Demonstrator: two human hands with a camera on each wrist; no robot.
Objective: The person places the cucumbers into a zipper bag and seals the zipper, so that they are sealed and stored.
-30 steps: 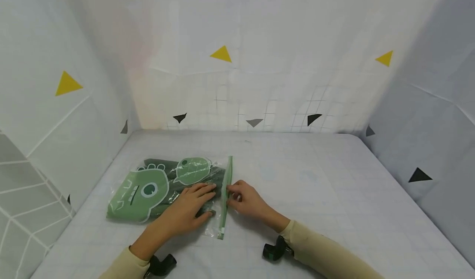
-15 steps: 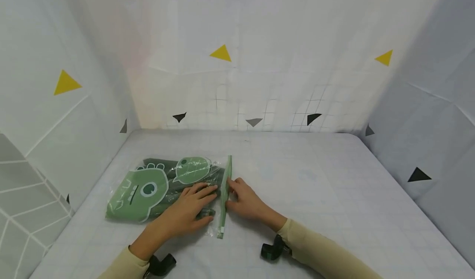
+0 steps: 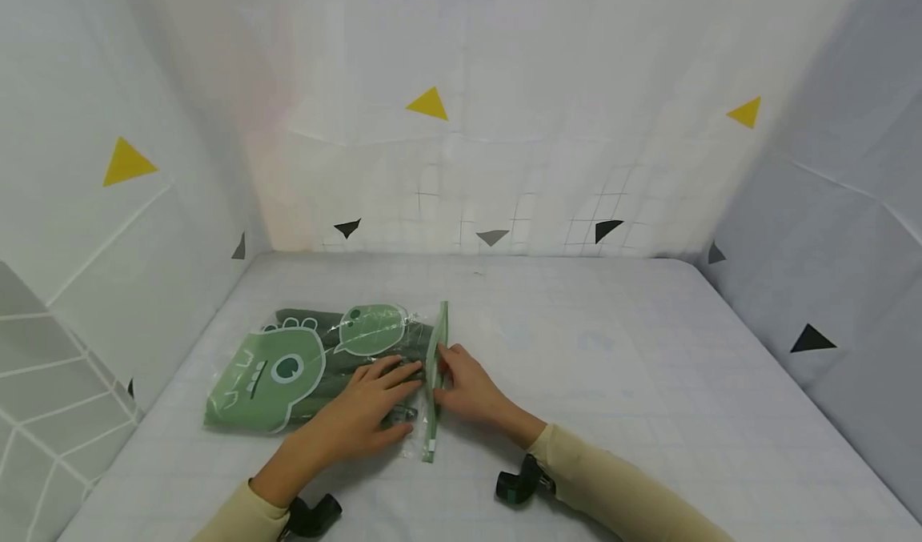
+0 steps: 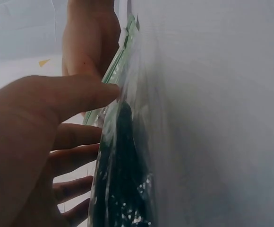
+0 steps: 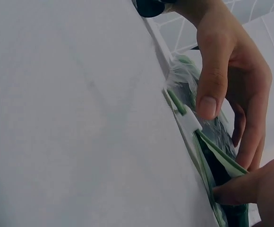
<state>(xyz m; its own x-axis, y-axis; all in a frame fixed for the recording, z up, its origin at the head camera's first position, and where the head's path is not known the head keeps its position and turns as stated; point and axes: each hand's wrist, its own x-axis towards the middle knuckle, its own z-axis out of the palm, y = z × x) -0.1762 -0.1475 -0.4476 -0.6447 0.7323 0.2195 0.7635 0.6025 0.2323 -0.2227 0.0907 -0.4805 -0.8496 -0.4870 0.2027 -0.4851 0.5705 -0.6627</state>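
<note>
A clear slider zip bag (image 3: pixel 288 366) with a green one-eyed monster print lies flat on the left part of the table, something dark green folded inside. My left hand (image 3: pixel 367 414) rests on the bag near its mouth with fingers spread and fairly straight. At the green zip strip (image 3: pixel 430 430), my right hand (image 3: pixel 471 390) has its fingers curled at the edge. The right wrist view shows the mouth gaping, with the right thumb (image 5: pixel 236 189) between the two lips. A white slider (image 5: pixel 191 122) sits near the strip's near end. The other right fingertips are partly hidden.
White cloth covers the table (image 3: pixel 612 366), with white sheet walls behind and at both sides. Black wrist cameras hang at the left wrist (image 3: pixel 314 516) and the right wrist (image 3: pixel 517 482).
My right hand has moved slightly left, its fingers now further onto the zip strip and into the bag's mouth. The left hand has stayed in place on the bag.
</note>
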